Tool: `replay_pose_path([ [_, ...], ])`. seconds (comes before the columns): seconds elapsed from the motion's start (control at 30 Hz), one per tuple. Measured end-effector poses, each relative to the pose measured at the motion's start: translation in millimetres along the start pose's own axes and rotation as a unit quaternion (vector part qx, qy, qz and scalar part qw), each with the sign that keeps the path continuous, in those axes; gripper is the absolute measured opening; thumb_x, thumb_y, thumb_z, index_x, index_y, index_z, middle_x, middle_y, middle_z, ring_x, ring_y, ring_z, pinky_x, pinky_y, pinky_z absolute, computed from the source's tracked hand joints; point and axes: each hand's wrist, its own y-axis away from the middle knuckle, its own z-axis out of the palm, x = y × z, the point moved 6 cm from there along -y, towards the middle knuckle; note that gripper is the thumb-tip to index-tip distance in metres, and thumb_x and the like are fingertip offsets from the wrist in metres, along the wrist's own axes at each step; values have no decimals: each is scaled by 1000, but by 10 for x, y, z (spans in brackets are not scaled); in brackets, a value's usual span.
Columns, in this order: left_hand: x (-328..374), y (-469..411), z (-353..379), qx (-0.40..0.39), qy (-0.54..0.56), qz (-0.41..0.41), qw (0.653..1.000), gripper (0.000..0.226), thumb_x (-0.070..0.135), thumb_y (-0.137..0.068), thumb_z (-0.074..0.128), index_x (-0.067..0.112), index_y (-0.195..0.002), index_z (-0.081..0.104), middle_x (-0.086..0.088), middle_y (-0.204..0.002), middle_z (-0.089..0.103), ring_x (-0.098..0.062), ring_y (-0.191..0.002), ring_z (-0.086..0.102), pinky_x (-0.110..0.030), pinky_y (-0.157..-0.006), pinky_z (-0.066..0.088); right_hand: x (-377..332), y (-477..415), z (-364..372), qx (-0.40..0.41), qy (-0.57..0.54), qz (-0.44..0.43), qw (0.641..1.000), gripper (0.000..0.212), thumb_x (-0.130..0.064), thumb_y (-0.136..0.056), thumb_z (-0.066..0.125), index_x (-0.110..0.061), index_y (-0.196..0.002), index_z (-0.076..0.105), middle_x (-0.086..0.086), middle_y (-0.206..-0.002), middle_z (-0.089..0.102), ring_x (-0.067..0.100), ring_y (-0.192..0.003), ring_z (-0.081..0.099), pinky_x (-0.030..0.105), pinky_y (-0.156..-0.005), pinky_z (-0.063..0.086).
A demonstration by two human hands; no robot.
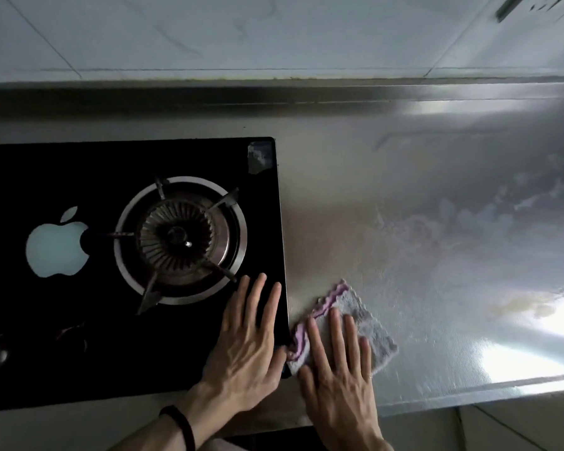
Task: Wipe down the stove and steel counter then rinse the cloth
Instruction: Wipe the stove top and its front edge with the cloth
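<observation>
Grey fleecy cloth with a wavy pink border (380, 340) lies flat on the brushed steel desk (437, 190), right against the right edge of the black glass gas stove (79, 336). The right hand (339, 379) presses down on it with fingers (336, 327) straight and slightly spread, gripping nothing; the cloth's middle is under those fingers, its far corner pokes out beyond the fingertips, and its grey right side shows past the little finger. The left hand (248, 346) rests palm down on the stove glass, its fingers (254, 297) also straight and a little apart, holding nothing, with the thumb just beside the cloth's pink border. A dark bead bracelet (179, 424) circles the left wrist. Beyond the left fingertips sits the round metal burner with its pan supports (179, 239), and left of that a pale bitten-apple logo (57, 245) is printed on the glass. A torn, whitish sticker remnant (259, 156) clings to the stove's far right corner, its print unreadable. Well to the right of the right fingers a yellowish stain (518, 307) marks the steel.
</observation>
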Motion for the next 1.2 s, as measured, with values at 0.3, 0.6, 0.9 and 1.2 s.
replay_pose_path([
  [0.3, 101, -957, -423, 93, 48, -94, 990, 73, 31, -100, 36, -1, -163, 17, -24, -173, 8, -37, -162, 9, -49, -131, 20, 78, -1394, -442, -2, 8, -105, 994, 62, -58, -106, 11, -40, -163, -4, 5, -173, -10, 26, -160, -14, 52, -128, 2],
  [0.6, -138, -1340, -302, 110, -66, -140, 982, 84, 45, -98, 35, -3, -163, 14, -22, -174, 9, -33, -162, 13, -47, -130, 20, 122, -2716, -973, 2, 41, -174, 984, 66, -62, -103, 12, -39, -163, -5, 5, -173, -14, 30, -159, -13, 57, -128, 1],
  [0.9, -138, -1348, -315, 156, -61, -140, 976, 90, 40, -88, 51, 0, -163, 21, -19, -173, 17, -31, -161, 18, -50, -129, 21, 16, -3626, -1294, 32, 14, -173, 984, 67, -60, -103, 15, -38, -164, -3, 5, -174, -11, 29, -160, -11, 54, -128, -3],
  [1.2, -123, -1348, -352, 160, -56, -140, 975, 90, 37, -86, 52, -1, -162, 24, -20, -171, 21, -34, -160, 21, -53, -128, 25, 1847, -3448, -1587, 48, -13, -12, 999, 66, -64, -101, 15, -44, -161, -3, 1, -174, -12, 28, -160, -8, 59, -127, 0],
])
